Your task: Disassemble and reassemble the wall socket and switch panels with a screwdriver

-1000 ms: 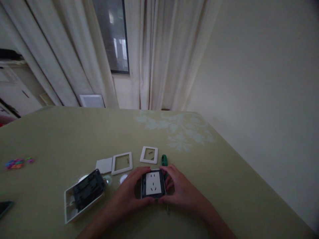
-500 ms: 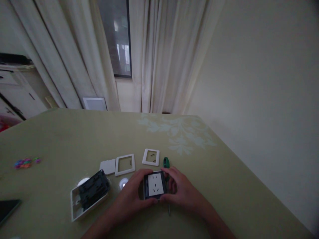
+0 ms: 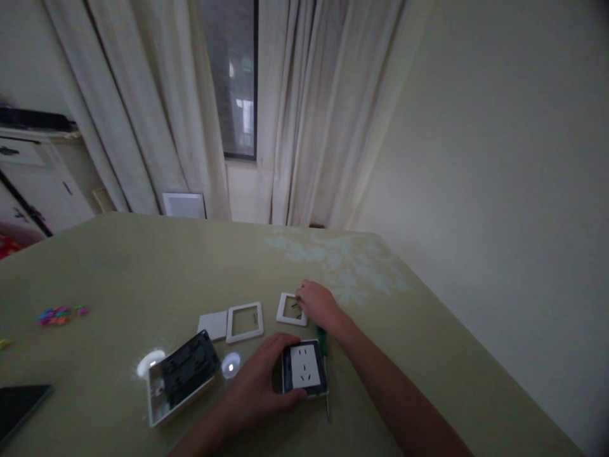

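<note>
My left hand grips a wall socket by its left side, thumb at the near edge and fingers at the far edge. The socket has a white slotted face in a dark surround and faces up. My right hand reaches over the right edge of a small white frame, its fingers pressed together. What the fingertips hold, if anything, I cannot make out. Small screws lie inside that frame. Beneath my right forearm is a screwdriver with a green handle, its shaft pointing toward me beside the socket.
Left of the socket lie a second white frame, a white cover plate and a white box with a black insert. A round shiny disc is near my left hand. Colourful small pieces and a dark flat object sit far left.
My right hand has let go of the socket and moved forward to the small white frame. My left hand still holds the socket. The whole view has shifted slightly.
</note>
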A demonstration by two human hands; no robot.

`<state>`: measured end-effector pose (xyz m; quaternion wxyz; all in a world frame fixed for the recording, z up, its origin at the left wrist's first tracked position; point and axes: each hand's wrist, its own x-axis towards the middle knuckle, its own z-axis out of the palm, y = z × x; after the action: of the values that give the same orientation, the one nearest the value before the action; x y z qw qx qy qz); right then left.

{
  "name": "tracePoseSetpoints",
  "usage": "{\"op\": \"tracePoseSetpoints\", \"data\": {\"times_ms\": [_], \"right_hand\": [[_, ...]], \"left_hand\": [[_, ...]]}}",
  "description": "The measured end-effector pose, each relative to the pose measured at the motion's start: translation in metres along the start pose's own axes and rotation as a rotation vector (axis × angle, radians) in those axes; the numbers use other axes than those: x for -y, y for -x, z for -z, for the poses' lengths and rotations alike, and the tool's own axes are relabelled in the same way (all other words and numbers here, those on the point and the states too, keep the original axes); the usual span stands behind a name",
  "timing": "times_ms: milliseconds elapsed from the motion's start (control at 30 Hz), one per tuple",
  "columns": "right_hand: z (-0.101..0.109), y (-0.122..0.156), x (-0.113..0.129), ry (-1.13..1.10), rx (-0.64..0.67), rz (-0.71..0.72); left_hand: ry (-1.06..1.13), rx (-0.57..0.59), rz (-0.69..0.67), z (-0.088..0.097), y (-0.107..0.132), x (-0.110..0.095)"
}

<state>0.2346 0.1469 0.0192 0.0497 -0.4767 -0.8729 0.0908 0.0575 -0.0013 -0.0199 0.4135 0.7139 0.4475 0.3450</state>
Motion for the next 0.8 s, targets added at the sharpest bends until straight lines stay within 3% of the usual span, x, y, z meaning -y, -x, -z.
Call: {"op": "tracePoseSetpoints", "data": {"times_ms": [200,300,400,467,567,667,800], "right_hand": [[0.001,-0.002,0.001,-0.016,-0.023,0.012],[0.013,0.02,0.003,-0.101,-0.108,0.012],[0.018,0.058,0.01,-0.212,-0.161,0.054],[0.016,0.083,0.017,-0.295,-0.186,0.099],[0.007,0.107,0.026,-0.467,-0.296,0.201],[-0.002,0.114,0.028,-0.426,-0.378,0.296],[-0.009,0.113,0.024,-0.403,-0.45,0.356]], "left_hand": [[0.009,0.002,-0.019,-0.002,0.002,0.004],[0.035,-0.057,0.021,-0.003,0.002,0.008],[0.079,-0.227,0.047,-0.002,-0.001,0.008],[0.141,-0.315,0.022,-0.003,-0.003,0.005],[0.244,-0.316,-0.059,-0.006,-0.004,-0.001],[0.257,-0.312,-0.097,-0.014,-0.001,-0.005],[0.331,-0.37,-0.043,-0.024,0.002,-0.005]]}}
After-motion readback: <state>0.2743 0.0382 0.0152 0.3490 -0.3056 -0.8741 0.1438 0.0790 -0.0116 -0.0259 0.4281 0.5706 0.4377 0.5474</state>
